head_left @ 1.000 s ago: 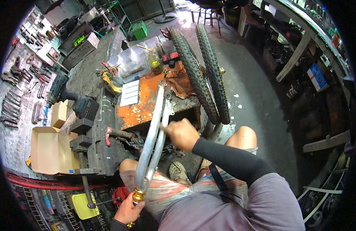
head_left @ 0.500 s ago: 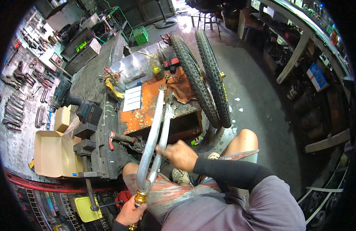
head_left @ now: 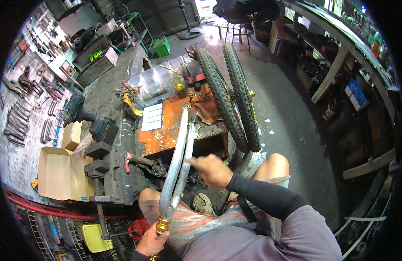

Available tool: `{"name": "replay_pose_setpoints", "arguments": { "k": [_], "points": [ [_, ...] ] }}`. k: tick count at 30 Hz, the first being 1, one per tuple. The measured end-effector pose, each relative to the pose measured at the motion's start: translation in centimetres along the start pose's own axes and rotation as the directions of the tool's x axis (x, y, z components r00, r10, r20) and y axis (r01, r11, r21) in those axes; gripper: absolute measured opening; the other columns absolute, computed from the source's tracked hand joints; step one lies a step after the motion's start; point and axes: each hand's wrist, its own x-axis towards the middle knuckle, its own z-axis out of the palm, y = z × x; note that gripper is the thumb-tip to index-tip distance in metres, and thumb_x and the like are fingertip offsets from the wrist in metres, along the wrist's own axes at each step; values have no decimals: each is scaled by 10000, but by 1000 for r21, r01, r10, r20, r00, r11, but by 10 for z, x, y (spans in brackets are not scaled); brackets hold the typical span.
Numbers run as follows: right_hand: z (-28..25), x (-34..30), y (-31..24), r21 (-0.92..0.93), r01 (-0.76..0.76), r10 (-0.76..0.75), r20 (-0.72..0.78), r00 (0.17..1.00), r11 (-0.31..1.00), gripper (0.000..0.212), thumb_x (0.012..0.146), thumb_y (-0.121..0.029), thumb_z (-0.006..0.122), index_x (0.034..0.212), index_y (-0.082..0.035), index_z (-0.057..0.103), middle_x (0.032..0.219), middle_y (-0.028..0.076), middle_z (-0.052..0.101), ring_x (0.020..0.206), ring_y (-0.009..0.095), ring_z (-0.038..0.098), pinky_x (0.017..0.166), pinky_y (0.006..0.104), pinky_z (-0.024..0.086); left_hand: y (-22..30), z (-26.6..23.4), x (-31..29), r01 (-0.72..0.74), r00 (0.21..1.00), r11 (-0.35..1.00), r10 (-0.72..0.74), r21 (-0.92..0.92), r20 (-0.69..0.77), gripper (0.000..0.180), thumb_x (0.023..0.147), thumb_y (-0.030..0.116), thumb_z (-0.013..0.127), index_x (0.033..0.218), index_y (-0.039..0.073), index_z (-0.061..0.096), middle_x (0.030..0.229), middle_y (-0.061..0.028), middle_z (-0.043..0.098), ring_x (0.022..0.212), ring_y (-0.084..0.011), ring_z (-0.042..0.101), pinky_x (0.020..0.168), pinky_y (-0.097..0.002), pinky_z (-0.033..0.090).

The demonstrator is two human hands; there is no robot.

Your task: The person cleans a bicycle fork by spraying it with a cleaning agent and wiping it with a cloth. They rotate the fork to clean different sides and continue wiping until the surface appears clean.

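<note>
Silver fork (head_left: 175, 161), long axis forward, prongs (head_left: 190, 140) foremost, left fingers (head_left: 163, 236) clasping gold end (head_left: 163, 224), grip of right fingers (head_left: 200, 163) unclear

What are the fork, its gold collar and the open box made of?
Fork: probably bare metal, dull silver with brighter streaks. Gold collar: likely coated or anodised metal, from its sharp glints. Open box: apparently cardboard, matte tan, with thin folded walls.

Right hand (head_left: 215, 170) — partly blurred | left sleeve (head_left: 139, 255) — cut off by lower edge
</note>
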Motion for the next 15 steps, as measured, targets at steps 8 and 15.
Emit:
{"name": "replay_pose_setpoints", "arguments": {
  "k": [8,15],
  "points": [
    [-33,98,34,-202,-32,-9,-200,980,979,580,974,-69,642,1552,-71,599,974,141,741,905,365,727,803,492,539,-10,-6,7,21,998,988,-10,-156,67,552,1088,421,744,1432,30,562,852,-17,668,656,-119,656,618,-329,555],
    [-44,94,18,-197,243,-227,101,969,950,639,879,-109,718,1516,-103,664,1029,161,781,879,352,774,801,505,606,-31,-9,14,12,998,997,-8,-78,60,521,1092,431,741,1378,26,582,890,-18,681,678,-110,638,638,-322,548]
  ]
}}
